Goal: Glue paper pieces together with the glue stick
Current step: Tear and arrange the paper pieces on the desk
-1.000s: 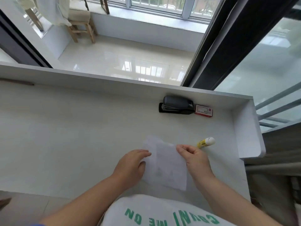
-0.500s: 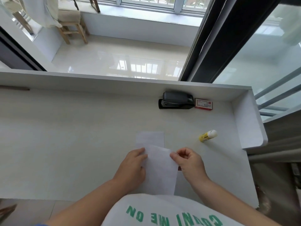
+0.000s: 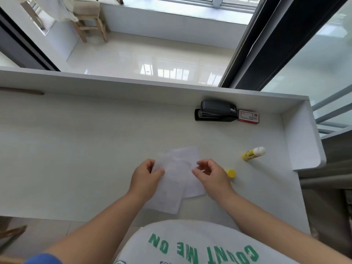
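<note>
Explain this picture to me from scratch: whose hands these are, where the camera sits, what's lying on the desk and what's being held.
There is no machine here. A person wears a wide-angle camera on the head, looking forward and down, so you see their own two bare arms reaching away from you over a white desk.

The left hand pinches the left edge of a sheet of white paper; more paper lies overlapped under it. The right hand hangs just over the right side of the papers with fingers curled; whether it grips anything is hard to tell.

To the right lies a yellow glue stick with a white end, nobody touching it. A small yellow piece, probably its cap, peeks out beside the right hand. At the back wall sit a black stapler and a small red and white box.
</note>
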